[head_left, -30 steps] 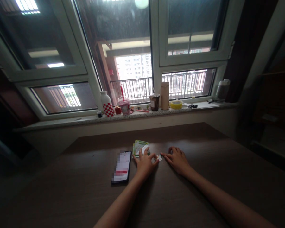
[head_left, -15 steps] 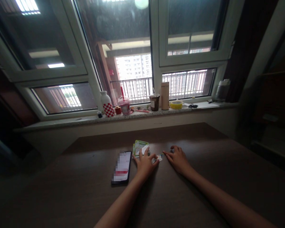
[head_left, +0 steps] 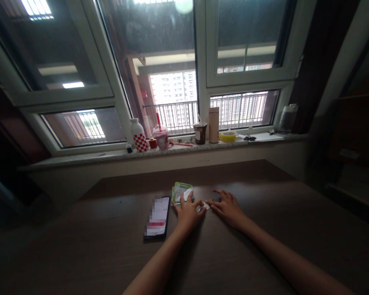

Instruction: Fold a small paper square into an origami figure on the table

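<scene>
My left hand (head_left: 189,214) is low over the table, thumb and index finger closed on the edge of a small white piece of paper (head_left: 206,206). Its other fingers reach over a green-and-white packet (head_left: 183,187) that has a white scrap (head_left: 187,194) on top. From the other side, my right hand (head_left: 229,208) reaches the same small paper with its nearest fingertips. Its fingers are stretched out and spread, partly covering the paper. Left of my left hand lies a phone (head_left: 158,217) with its screen lit and partly blurred out.
Behind the brown table (head_left: 110,262) runs a stone windowsill (head_left: 117,153). On it stand a checkered white bottle (head_left: 139,135), a pink drink cup (head_left: 161,137), a dark drink cup (head_left: 199,133), a tan flask (head_left: 213,125), yellow tape (head_left: 228,136) and scissors (head_left: 249,138).
My right hand has shifted slightly left, onto the small paper, and now covers its coloured print. Its upper fingers have stretched out. My left hand keeps its place.
</scene>
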Motion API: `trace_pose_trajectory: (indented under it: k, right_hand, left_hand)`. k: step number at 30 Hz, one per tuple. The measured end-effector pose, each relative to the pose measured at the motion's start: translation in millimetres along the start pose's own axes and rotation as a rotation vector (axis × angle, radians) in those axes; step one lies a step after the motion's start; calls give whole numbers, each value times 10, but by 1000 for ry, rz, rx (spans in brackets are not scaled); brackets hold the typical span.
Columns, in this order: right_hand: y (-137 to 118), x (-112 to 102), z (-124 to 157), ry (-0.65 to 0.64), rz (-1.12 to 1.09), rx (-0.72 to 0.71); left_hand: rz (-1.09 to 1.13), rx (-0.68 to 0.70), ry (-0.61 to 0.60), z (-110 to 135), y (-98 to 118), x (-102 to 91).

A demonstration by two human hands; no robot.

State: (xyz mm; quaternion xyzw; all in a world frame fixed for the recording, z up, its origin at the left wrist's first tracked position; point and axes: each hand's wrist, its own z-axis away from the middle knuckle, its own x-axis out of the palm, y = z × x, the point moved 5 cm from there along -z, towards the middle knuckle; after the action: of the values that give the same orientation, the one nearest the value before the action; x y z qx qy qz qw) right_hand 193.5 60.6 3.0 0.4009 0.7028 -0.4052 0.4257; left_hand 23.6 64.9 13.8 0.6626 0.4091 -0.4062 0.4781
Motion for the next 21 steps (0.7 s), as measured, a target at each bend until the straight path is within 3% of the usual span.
trace_pose_trajectory:
  k: [7, 21]
  right_hand:
    - [31, 49, -21, -79, -28, 21]
    - [9, 49, -28, -85, 4, 60]
  left_hand:
    - [7, -1, -9, -16, 4, 8]
    - [13, 3, -20, -16, 7, 4]
